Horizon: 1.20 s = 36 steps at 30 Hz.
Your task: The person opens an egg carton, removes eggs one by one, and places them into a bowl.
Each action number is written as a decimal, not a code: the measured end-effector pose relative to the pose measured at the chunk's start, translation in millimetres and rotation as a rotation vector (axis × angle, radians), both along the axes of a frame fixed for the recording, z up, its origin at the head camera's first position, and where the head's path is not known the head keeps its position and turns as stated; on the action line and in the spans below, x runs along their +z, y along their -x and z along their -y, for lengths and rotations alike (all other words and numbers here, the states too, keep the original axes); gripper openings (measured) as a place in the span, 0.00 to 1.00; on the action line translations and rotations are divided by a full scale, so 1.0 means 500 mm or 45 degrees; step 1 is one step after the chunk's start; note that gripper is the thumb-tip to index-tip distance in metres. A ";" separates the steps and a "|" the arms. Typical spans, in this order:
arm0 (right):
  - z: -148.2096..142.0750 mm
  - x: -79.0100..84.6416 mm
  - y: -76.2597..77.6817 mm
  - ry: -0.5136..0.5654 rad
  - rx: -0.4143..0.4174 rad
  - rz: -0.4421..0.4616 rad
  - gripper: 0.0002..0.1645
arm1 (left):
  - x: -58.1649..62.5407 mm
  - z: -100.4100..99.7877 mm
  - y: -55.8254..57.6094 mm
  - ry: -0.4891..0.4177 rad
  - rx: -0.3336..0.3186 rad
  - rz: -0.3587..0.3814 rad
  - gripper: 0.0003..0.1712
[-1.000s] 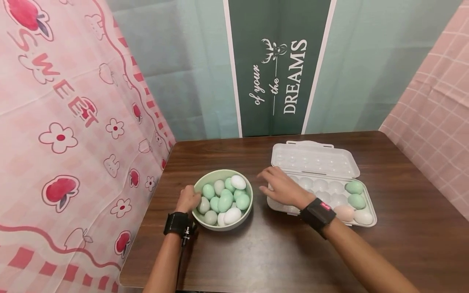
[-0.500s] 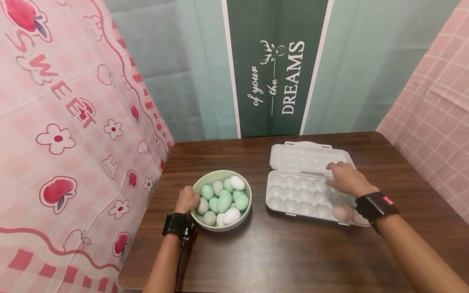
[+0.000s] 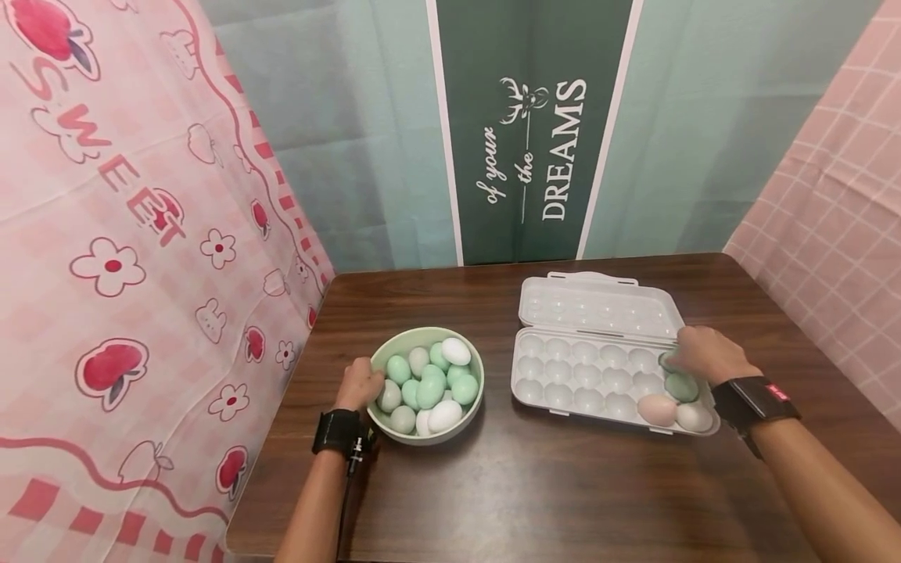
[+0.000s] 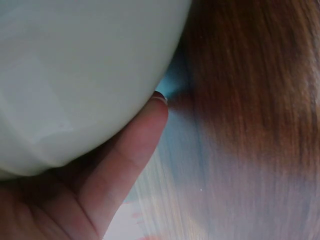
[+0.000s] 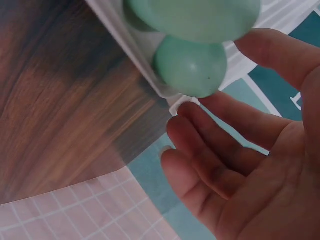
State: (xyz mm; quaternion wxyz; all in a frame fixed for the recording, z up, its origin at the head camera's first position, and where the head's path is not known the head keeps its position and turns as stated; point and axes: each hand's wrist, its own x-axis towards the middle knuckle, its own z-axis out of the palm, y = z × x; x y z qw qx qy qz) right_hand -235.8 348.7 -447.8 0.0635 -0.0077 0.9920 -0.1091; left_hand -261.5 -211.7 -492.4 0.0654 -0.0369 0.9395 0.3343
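At the left stands a light green bowl [image 3: 435, 439] heaped with green, grey and white eggs [image 3: 432, 387]. My left hand [image 3: 360, 383] grips its left rim, and in the left wrist view the thumb [image 4: 132, 145] lies along the outside wall. To the right is an opened clear plastic egg carton [image 3: 587, 375]. My right hand [image 3: 714, 358] is at its far right corner, thumb and forefinger around a green egg [image 5: 192, 67]. The hand mostly hides that egg in the head view. Another green egg [image 3: 680, 387], a pinkish egg [image 3: 657, 409] and a white egg [image 3: 694, 417] sit nearby in the carton.
The carton's lid [image 3: 598, 305] lies back behind its tray. Both stand on a dark wooden table [image 3: 528, 485]. A pink patterned cloth [image 3: 162, 313] hangs at the left, a teal curtain [image 3: 352, 141] behind, and a pink checked cloth [image 3: 838, 180] at the right.
My right hand has swung right, from the carton's left end across to its far right corner, where it now holds the green egg. The left hand has stayed on the bowl.
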 end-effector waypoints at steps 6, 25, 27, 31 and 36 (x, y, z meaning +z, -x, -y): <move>-0.005 -0.008 -0.006 0.049 -0.057 0.065 0.21 | 0.001 0.002 -0.001 -0.002 0.005 0.006 0.19; -0.003 -0.022 -0.001 0.098 -0.066 0.084 0.29 | 0.001 -0.001 0.004 0.003 0.010 0.004 0.18; -0.001 -0.022 -0.001 0.084 -0.064 0.058 0.27 | 0.001 -0.001 0.003 0.001 0.011 0.002 0.19; 0.006 -0.024 0.001 0.055 -0.059 0.000 0.23 | 0.001 -0.001 0.001 -0.008 0.005 0.003 0.19; 0.006 -0.029 0.003 0.084 -0.082 -0.004 0.28 | 0.001 -0.003 0.001 -0.020 0.017 0.019 0.20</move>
